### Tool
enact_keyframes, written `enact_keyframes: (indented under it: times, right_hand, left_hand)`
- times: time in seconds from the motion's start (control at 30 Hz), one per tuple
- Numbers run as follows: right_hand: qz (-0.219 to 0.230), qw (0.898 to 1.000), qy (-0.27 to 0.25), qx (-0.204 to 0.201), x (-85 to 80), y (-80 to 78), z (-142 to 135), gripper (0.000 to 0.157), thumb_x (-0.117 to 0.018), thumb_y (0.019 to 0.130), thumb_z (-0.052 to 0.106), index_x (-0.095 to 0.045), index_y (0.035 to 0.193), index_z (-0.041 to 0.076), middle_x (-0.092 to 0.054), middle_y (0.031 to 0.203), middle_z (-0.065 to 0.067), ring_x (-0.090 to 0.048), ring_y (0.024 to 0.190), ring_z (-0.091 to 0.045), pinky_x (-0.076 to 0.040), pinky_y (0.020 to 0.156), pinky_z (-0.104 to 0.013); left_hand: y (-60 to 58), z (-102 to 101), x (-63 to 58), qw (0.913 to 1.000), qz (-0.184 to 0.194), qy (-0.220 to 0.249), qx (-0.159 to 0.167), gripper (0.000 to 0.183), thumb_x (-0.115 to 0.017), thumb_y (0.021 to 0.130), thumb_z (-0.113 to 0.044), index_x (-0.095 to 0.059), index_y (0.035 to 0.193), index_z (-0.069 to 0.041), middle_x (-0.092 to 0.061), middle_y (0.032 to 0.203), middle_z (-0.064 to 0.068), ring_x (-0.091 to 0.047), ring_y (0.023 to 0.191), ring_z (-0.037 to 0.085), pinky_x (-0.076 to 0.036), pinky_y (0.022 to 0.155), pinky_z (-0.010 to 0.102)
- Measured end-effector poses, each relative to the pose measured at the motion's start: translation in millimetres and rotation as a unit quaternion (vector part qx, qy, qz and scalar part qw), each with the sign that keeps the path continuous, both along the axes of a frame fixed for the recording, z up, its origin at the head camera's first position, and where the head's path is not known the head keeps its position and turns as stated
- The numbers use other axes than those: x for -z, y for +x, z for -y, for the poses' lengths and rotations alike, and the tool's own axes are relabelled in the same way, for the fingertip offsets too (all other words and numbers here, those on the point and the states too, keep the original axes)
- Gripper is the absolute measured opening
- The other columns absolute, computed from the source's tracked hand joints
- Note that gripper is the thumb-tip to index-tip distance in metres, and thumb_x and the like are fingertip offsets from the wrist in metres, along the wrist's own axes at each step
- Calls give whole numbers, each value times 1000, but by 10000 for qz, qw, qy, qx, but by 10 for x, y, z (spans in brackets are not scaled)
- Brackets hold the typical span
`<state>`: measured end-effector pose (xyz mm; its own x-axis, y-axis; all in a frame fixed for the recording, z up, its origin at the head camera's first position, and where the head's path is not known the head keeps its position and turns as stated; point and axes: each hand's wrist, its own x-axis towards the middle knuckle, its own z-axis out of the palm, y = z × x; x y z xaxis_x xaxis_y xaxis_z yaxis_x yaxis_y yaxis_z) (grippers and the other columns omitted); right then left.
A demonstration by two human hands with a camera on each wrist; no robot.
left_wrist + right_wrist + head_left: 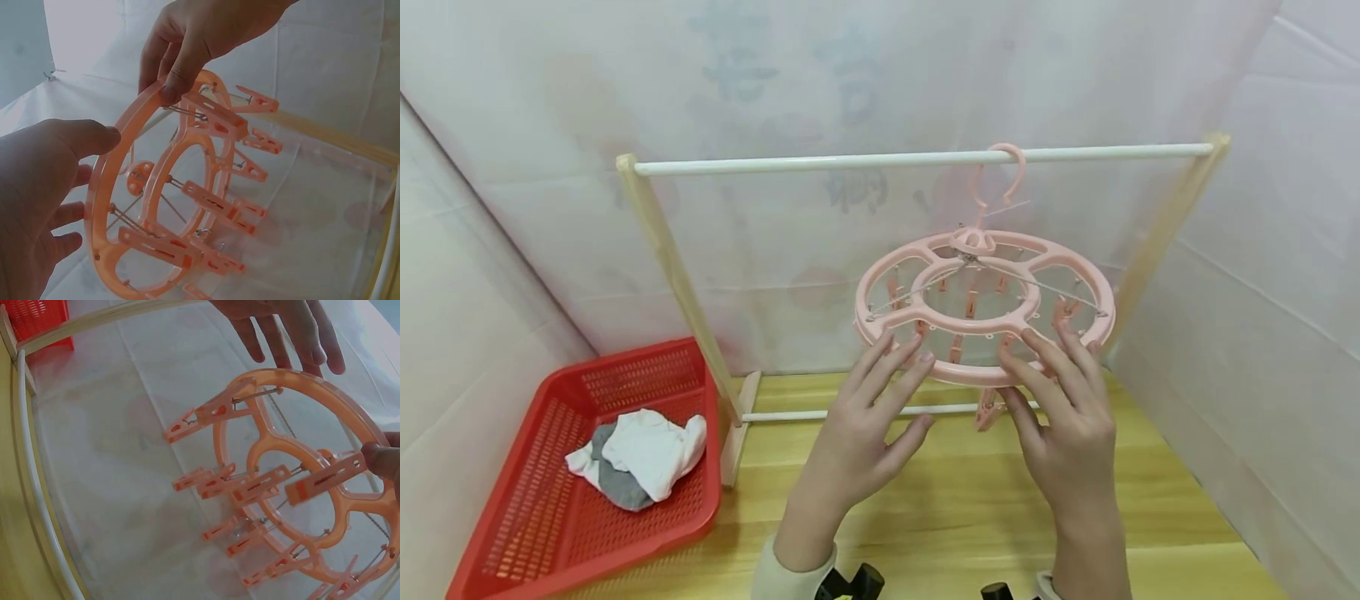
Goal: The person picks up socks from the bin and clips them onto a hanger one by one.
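**Right hand [1075,425] grasping a pink clip hanger [962,372], left hand [863,425] spread beside it**

The pink clip hanger, an oval outer ring joined to a smaller inner ring, hangs just ahead of both hands and between them. Its hook [1011,148], above and beyond the fingers, passes over a white rail [820,163]. The right hand pinches the near right part of the outer ring, with the thumb low on the rim and the fingers over it. The left hand grasps nothing: its fingers are extended and parted at the near left edge of the ring, and whether the fingertips touch it cannot be told. Pink clips [328,478] dangle beneath both rings, one of them close by the right thumb.

Wooden posts [673,271] carry the rail to the left and right of the hands, and a white lower rod [797,416] runs beyond the wrists. Well to the left of the left hand, outside the nearer post, a red basket [711,475] holds a crumpled white and grey cloth [655,450]. The table [940,533], with its yellow wood grain, lies below the hands.
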<state>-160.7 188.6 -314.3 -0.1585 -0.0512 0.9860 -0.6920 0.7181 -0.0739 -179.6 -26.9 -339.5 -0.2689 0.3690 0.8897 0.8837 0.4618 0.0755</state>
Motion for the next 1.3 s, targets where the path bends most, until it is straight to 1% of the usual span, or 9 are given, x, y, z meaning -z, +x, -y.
enact_keyframes:
  times: [0.2,0.33,0.5,0.67,0.8,0.9,1.07,1.17,1.3]
  right_hand:
    - [-140,9999,2,-13,7,11,11,36,-65,95,32,-76,97,-2,-71,112,-23,-55,125,-45,-35,114,-54]
    - [-253,9996,-66,-116,-5,9,17,34,-66,95,31,-77,95,-1,-71,111,-22,-56,124,-44,-33,114,-58]
    - [-448,9987,-128,-185,-5,-10,45,33,-68,93,31,-77,91,-1,-72,109,-21,-56,123,-45,-28,113,-66]
    - [-480,9985,-136,-221,-8,-41,69,32,-69,92,30,-77,92,-1,-72,109,-21,-56,123,-46,-27,112,-68]
    - [-463,9986,-170,-203,2,-40,53,32,-69,92,30,-77,92,-1,-72,108,-21,-56,123,-46,-26,112,-69]
    - [-472,9985,-209,-179,5,-13,21,33,-68,93,30,-77,91,-1,-72,108,-21,-56,123,-45,-26,112,-69]
    - [-503,9978,-351,-260,0,0,14,34,-69,93,31,-77,91,-2,-72,107,-22,-56,122,-46,-28,112,-68]
    - [-453,9978,-390,-295,-16,3,33,35,-69,93,31,-76,90,-2,-72,106,-23,-56,123,-46,-28,112,-67]
    - [-369,9983,-344,-291,-33,21,83,35,-68,93,31,-76,90,-3,-72,107,-23,-55,125,-44,-26,115,-65]
  left_hand:
    - [1,-50,19,9999,-1,-81,-113,53,-69,94,-22,-54,142,-7,-49,149,13,-34,144,42,-32,117,49]
    - [17,-64,25,9999,54,-43,-126,56,-72,91,-19,-53,143,-9,-49,149,12,-34,145,41,-33,117,49]
    - [41,-45,46,9999,101,-30,-94,53,-69,93,-20,-53,143,-8,-51,147,14,-33,145,40,-34,117,47]
    - [30,-14,40,9999,123,-24,-113,52,-67,95,-21,-52,143,-8,-50,147,15,-33,145,40,-35,117,46]
    - [25,-45,40,9998,96,-71,-149,52,-67,95,-22,-52,144,-8,-51,147,14,-34,145,41,-35,116,47]
    - [32,-93,8,9998,15,-111,-170,56,-71,91,-20,-53,143,-8,-51,146,14,-35,144,40,-34,117,47]
    - [-6,-135,-106,9991,-202,-295,-219,60,-75,87,-17,-53,143,-8,-50,147,12,-37,144,37,-31,118,48]
    - [-34,-137,-163,9983,-299,-401,-292,59,-75,87,-16,-54,142,-9,-52,146,11,-40,142,37,-31,118,49]
    - [-47,-118,-197,9975,-359,-449,-420,56,-71,90,-12,-54,143,-11,-56,142,10,-43,139,37,-33,116,53]
